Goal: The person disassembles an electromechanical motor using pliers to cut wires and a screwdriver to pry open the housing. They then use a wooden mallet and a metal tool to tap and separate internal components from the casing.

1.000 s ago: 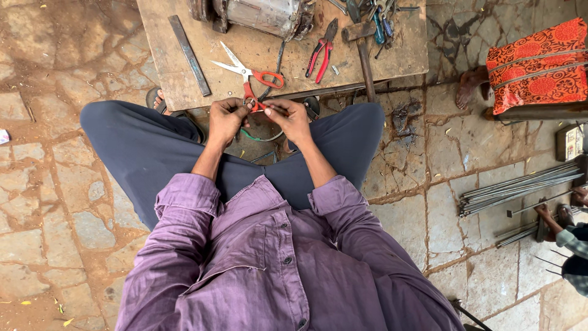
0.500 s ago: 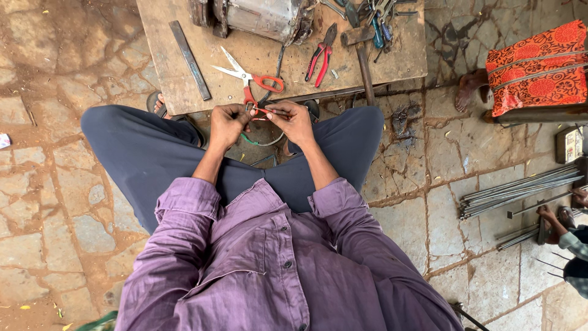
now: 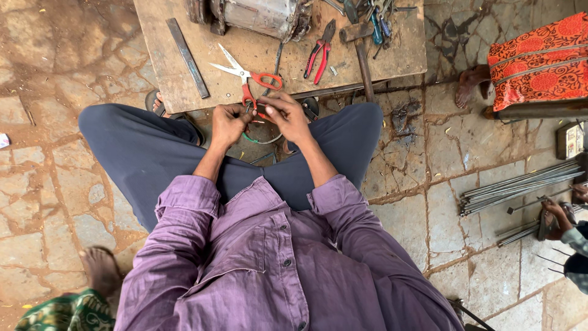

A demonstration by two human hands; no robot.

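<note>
Both grips pinch a small reddish piece just below the desk edge.

Your left hand [image 3: 228, 124] is curled shut on one end of the small reddish piece [image 3: 262, 115], and your right hand [image 3: 286, 116] closes its fingertips on the other end; what the piece is, you cannot tell from here. A green wire loop [image 3: 260, 138] hangs under your hands, between your knees. On the wooden desk [image 3: 177, 37], from left to right, lie a flat metal bar [image 3: 188, 56], orange-handled scissors [image 3: 248, 75] just above your hands, red-handled pliers [image 3: 319, 51] and a hammer [image 3: 360, 49]. Far right, metal rods [image 3: 520, 184] lie on the stone floor near another person's hand [image 3: 554, 211].
</note>
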